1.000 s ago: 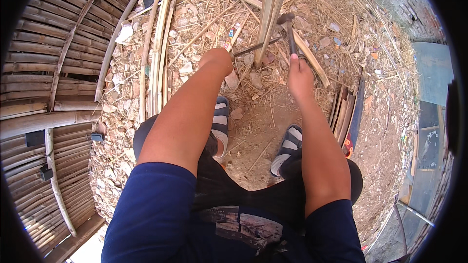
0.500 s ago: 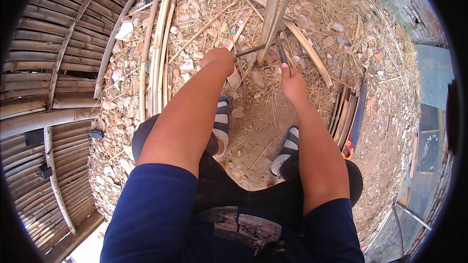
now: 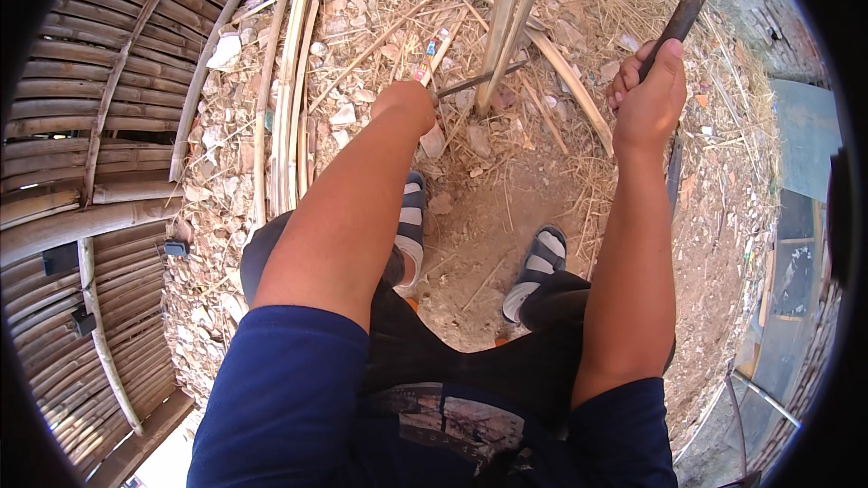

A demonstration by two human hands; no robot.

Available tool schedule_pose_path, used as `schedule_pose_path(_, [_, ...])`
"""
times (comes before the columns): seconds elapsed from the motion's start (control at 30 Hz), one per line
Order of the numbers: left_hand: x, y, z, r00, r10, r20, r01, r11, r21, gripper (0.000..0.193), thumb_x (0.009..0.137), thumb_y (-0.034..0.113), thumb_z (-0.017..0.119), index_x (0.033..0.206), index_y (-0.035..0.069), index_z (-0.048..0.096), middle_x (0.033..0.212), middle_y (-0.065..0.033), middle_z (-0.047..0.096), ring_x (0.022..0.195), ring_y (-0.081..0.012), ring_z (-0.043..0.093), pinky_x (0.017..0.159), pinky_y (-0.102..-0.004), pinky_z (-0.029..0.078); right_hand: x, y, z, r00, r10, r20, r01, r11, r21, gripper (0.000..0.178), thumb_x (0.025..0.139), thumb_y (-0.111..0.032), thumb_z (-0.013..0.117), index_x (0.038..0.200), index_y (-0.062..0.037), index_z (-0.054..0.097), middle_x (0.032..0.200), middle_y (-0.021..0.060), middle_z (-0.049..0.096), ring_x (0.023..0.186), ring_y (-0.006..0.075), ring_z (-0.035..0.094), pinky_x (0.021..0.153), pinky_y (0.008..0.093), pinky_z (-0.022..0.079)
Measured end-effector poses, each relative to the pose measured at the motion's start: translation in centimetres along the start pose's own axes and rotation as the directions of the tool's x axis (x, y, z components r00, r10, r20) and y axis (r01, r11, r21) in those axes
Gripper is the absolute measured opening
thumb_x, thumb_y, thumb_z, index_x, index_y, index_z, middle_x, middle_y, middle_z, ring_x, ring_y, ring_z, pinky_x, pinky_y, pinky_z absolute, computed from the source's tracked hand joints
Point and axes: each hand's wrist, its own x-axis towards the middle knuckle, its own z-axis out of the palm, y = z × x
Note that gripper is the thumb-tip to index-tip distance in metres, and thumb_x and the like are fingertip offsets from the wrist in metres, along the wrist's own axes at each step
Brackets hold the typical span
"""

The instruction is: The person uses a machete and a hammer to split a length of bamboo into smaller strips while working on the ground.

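Note:
My left hand [image 3: 404,108] is closed round the grip of a knife, which the fingers hide. Its dark narrow blade [image 3: 470,82] points right and crosses the lower part of an upright split bamboo pole [image 3: 506,14], the tip showing just past it. At the upper right my right hand [image 3: 653,95] is wrapped round the handle of a hammer [image 3: 684,11], its dark metal head raised away from the bamboo and partly lost at the picture's top edge.
Long split bamboo strips [image 3: 287,99] lie on the stony ground at left, before a bamboo slat wall [image 3: 68,81]. A curved bamboo strip [image 3: 574,83] rests behind the pole among dry straw. My sandalled feet [image 3: 541,267] stand apart on bare dirt.
My right hand has swung up and to the right with the hammer, away from the bamboo. My left hand holds its place; more of the blade's tip shows past the pole.

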Motion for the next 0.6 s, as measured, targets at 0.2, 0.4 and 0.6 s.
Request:
schedule_pose_path(0.2, [-1.8,1.5,-1.7,0.999,-0.034,0.001,0.034,0.999,-0.035,0.031,0.095,0.019,0.064,0.124,0.022,0.073,0.117,-0.0103,0.074,0.109,-0.0295,0.072,0.091,-0.0432,0.059,-7.9,15.2,-2.3,0.938,0.283,0.203,-0.005,0.594,-0.804,0.056,0.108,-0.048,0.041,0.104,0.004,0.06,0.083,0.0265,0.067,0.083,0.0438,0.067,0.078,0.0526,0.051])
schedule_pose_path(0.4, [0.6,-0.3,0.5,1.0,0.017,0.019,-0.018,0.999,0.037,0.041,0.092,0.015,0.066,0.128,0.034,0.072,0.122,-0.0059,0.072,0.113,-0.0285,0.07,0.093,-0.041,0.059,-7.2,20.5,-5.1,0.737,0.676,0.014,-0.429,0.483,-0.763,0.059,0.107,-0.049,0.041,0.107,0.0031,0.068,0.104,0.0301,0.07,0.098,0.0491,0.066,0.09,0.0553,0.048])
schedule_pose_path(0.6, [0.5,0.3,0.4,1.0,0.001,0.01,-0.001,1.0,0.016,0.036,0.093,0.018,0.065,0.128,0.028,0.072,0.12,-0.0086,0.073,0.112,-0.029,0.071,0.091,-0.0416,0.059,-3.2,14.8,-2.4,0.96,0.274,-0.052,-0.263,0.827,-0.498,0.059,0.109,-0.049,0.038,0.093,0.0018,0.062,0.077,0.0202,0.062,0.072,0.0408,0.059,0.073,0.0518,0.047])
